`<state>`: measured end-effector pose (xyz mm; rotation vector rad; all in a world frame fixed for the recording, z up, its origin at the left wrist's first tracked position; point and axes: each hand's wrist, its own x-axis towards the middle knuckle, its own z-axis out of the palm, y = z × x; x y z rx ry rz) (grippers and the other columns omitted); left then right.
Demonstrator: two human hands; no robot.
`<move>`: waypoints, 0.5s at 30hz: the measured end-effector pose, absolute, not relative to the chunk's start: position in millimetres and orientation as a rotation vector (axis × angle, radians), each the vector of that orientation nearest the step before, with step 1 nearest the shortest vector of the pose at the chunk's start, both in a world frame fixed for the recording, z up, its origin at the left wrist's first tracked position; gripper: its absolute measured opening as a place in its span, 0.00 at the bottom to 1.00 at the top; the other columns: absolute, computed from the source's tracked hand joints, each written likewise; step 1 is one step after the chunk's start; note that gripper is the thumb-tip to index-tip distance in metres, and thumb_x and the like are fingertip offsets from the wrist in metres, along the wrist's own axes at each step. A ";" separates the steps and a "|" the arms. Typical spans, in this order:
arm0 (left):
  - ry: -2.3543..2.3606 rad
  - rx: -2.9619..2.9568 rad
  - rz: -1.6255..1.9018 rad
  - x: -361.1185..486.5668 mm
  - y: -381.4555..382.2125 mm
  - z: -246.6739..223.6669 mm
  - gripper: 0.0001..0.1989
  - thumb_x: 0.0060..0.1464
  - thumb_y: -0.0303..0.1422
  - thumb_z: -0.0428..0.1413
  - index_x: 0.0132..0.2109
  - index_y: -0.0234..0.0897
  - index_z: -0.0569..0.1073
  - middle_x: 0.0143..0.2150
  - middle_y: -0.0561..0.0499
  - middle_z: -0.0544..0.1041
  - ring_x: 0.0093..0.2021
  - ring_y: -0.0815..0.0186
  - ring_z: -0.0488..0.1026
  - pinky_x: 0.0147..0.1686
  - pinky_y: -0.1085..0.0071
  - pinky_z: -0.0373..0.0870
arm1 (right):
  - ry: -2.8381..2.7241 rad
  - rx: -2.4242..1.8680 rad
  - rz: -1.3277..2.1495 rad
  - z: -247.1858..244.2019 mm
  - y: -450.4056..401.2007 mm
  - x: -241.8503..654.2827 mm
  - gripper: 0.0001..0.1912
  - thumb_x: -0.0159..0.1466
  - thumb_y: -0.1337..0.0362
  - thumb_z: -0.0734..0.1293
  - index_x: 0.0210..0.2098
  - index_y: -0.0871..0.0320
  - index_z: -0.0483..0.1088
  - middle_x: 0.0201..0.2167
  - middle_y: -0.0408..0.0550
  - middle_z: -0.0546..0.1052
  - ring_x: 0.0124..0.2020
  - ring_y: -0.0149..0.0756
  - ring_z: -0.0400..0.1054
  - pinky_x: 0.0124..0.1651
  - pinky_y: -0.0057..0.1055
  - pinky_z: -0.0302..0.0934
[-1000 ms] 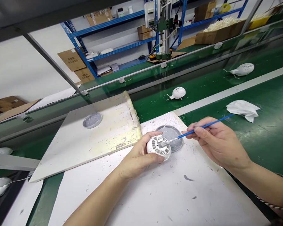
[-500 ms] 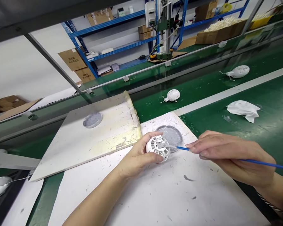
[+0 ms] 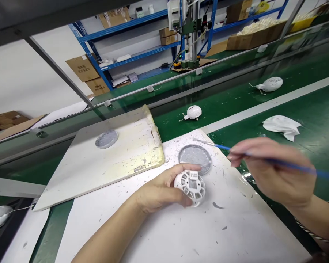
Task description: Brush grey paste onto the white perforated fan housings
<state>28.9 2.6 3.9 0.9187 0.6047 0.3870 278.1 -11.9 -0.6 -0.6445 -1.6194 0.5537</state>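
Observation:
A round white slotted plastic housing (image 3: 191,189), with a small white block on its face, is gripped at the edge between the thumb and fingers of my left hand (image 3: 167,191). A grey patch fills its centre. My right hand (image 3: 274,170), slightly blurred, is closed around a thin blue-handled brush (image 3: 222,147). The brush tip is raised above the far edge of a shallow round dish of grey paste (image 3: 196,157), apart from the housing. This dish rests on the white sheet (image 3: 159,233) just beyond my left hand.
A pale board (image 3: 117,160) on the left carries another grey dish (image 3: 106,139). White housings with wires (image 3: 194,112) (image 3: 272,84) sit on the green conveyor belt (image 3: 230,106). A crumpled white tissue (image 3: 282,127) lies at right. Behind are blue shelves (image 3: 139,56) and a metal frame post (image 3: 57,71).
My right hand has lifted the brush off the housing and moved it up and away. My left hand has brought the housing slightly nearer and to the right. Housings on the belt have shifted left.

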 end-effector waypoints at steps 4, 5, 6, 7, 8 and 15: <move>0.514 0.962 0.185 32.5 -3.7 5.6 0.36 0.35 0.20 0.66 0.55 0.42 0.71 0.40 0.51 0.73 0.36 0.68 0.69 0.35 0.73 0.67 | -2.096 -0.777 0.586 1.8 -21.7 268.6 0.11 0.58 0.64 0.74 0.41 0.49 0.75 0.32 0.40 0.77 0.34 0.31 0.73 0.35 0.25 0.69; 0.509 0.994 0.149 33.2 -5.2 5.9 0.37 0.34 0.20 0.67 0.54 0.42 0.72 0.40 0.51 0.73 0.36 0.69 0.68 0.34 0.74 0.67 | -2.147 -0.825 0.681 3.6 -23.9 265.8 0.09 0.58 0.61 0.74 0.39 0.50 0.74 0.30 0.40 0.76 0.32 0.30 0.72 0.33 0.23 0.68; 0.511 1.025 0.122 33.6 -6.3 5.9 0.36 0.33 0.20 0.67 0.54 0.42 0.72 0.39 0.52 0.73 0.36 0.69 0.68 0.34 0.74 0.67 | -2.193 -0.850 0.755 5.5 -25.9 263.5 0.08 0.59 0.59 0.73 0.38 0.51 0.74 0.29 0.39 0.75 0.32 0.29 0.72 0.33 0.23 0.68; 0.517 1.047 0.099 33.7 -7.1 5.6 0.36 0.32 0.20 0.68 0.53 0.43 0.73 0.38 0.52 0.72 0.36 0.68 0.68 0.33 0.73 0.67 | -2.223 -0.863 0.799 7.3 -27.5 262.0 0.07 0.60 0.58 0.72 0.37 0.51 0.74 0.29 0.39 0.75 0.32 0.29 0.72 0.33 0.23 0.67; 0.521 1.057 0.081 33.4 -7.5 5.0 0.36 0.32 0.21 0.68 0.53 0.43 0.73 0.38 0.53 0.72 0.35 0.68 0.68 0.33 0.73 0.67 | -2.238 -0.861 0.809 8.8 -28.6 261.4 0.06 0.61 0.58 0.71 0.37 0.51 0.74 0.29 0.40 0.75 0.32 0.30 0.71 0.33 0.24 0.67; 0.521 0.996 0.176 31.0 -4.5 2.9 0.40 0.33 0.20 0.68 0.56 0.46 0.71 0.40 0.52 0.73 0.37 0.67 0.69 0.37 0.71 0.68 | -2.262 -0.653 0.348 1.7 -26.7 271.7 0.07 0.68 0.66 0.62 0.43 0.54 0.72 0.29 0.43 0.76 0.32 0.32 0.70 0.36 0.28 0.67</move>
